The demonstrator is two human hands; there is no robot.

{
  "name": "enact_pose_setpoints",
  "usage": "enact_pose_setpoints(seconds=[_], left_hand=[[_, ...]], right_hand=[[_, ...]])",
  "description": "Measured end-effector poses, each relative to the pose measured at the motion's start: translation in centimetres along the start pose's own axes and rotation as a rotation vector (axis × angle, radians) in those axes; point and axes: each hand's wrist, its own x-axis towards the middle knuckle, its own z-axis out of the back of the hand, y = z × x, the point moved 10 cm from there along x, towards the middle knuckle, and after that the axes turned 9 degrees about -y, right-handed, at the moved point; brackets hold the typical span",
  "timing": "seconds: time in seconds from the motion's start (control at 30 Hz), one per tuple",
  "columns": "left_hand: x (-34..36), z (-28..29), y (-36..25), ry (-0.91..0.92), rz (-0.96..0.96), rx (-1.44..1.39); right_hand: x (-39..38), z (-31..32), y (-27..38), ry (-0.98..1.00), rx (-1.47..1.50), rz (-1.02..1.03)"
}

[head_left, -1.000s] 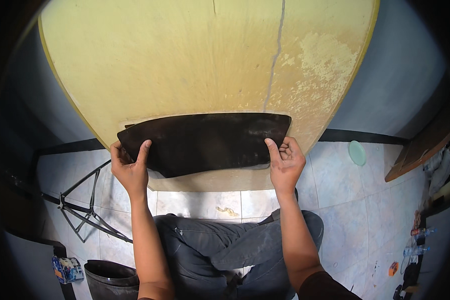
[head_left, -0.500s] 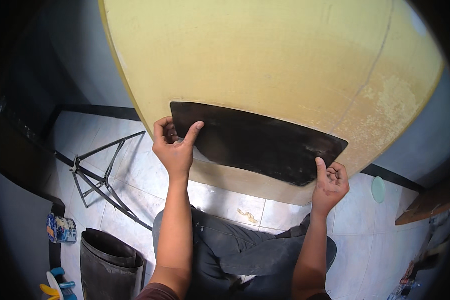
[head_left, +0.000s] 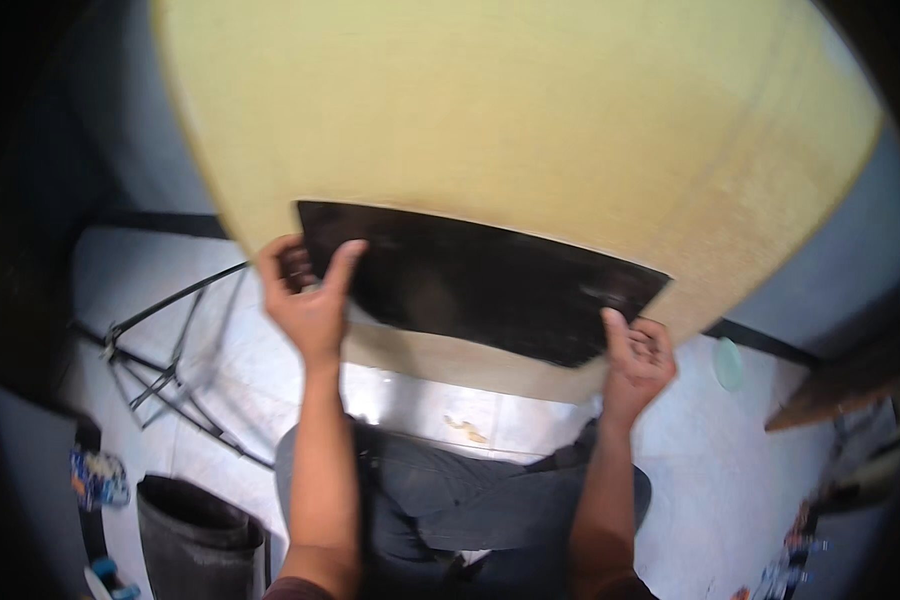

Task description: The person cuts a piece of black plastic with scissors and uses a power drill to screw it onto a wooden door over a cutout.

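Observation:
A thin black sheet (head_left: 470, 280) with slanted ends spans the space between my hands, in front of a large pale yellow board (head_left: 530, 110). Its surface is slightly glossy, and its right end sits lower than its left. My left hand (head_left: 308, 305) pinches the left end, thumb on the front face and fingers curled behind the edge. At the lower right corner my right hand (head_left: 638, 370) grips the sheet with thumb and bent fingers. Whether the sheet touches the board cannot be told.
My crossed legs (head_left: 470, 490) are below. Left on the tiled floor are a dark metal frame (head_left: 170, 375), a rolled black sheet (head_left: 205, 545) and a blue patterned packet (head_left: 100, 480). A pale green disc (head_left: 727, 364) and brown wooden piece (head_left: 835, 385) lie right; a tan scrap (head_left: 465, 430) lies ahead.
The whole view has shifted, so hands, sheet, board and floor things all appear further left. Both hands keep the same hold on the black sheet.

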Motion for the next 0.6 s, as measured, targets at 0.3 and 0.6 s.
enact_pose_setpoints(seconds=[0.3,0.6], left_hand=[[-1.6,0.3,-1.4,-0.055,-0.136,0.128],[-2.1,-0.2,-1.6,-0.106,-0.135,0.02]], right_hand=[[-0.1,-0.6,0.4,-0.017,-0.037,-0.061],[-0.3,-0.5,-0.3,-0.014,-0.038,-0.067]])
